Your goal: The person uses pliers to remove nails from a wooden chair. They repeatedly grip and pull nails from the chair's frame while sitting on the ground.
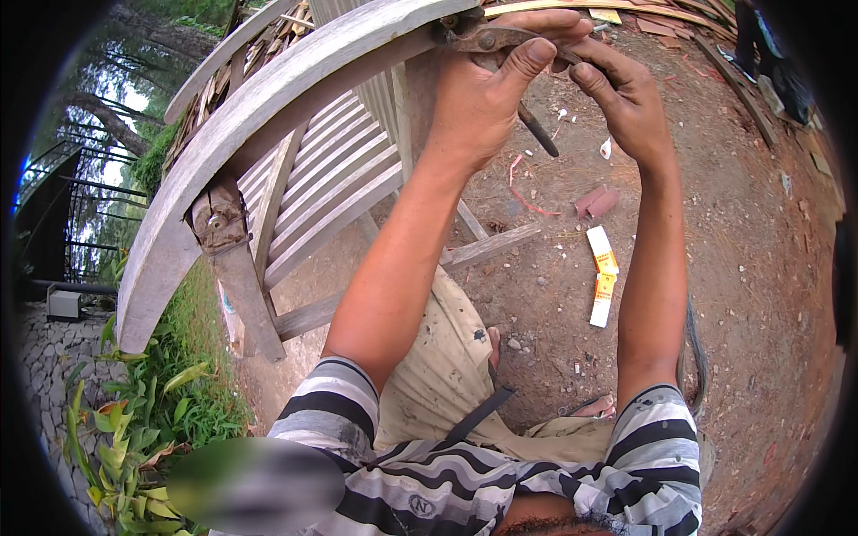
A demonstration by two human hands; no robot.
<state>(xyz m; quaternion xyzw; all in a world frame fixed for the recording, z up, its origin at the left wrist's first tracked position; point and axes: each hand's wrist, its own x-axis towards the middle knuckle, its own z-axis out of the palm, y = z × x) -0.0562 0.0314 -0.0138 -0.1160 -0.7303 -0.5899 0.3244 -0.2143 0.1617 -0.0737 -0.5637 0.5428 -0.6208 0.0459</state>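
Observation:
My left hand (490,103) is closed around a pair of rusty pliers (487,40) at the top of the view. The jaws sit at a dark bolt or nail (450,24) on the underside of a curved, weathered wooden armrest (206,147). One dark handle (539,132) of the tool sticks out below my left palm. My right hand (630,103) is raised beside it, its thumb and fingers closed at the other handle's end. The armrest belongs to a slatted grey wooden chair (335,170), which lies tilted to the left of my arms.
A metal bolt (214,221) shows at the chair's lower joint. On the dirt ground lie a yellow and white box (603,275), reddish-brown pieces (597,203), a small white bottle (607,148) and a red strip (518,189). Planks (737,89) lie at right; plants (134,438) grow at left.

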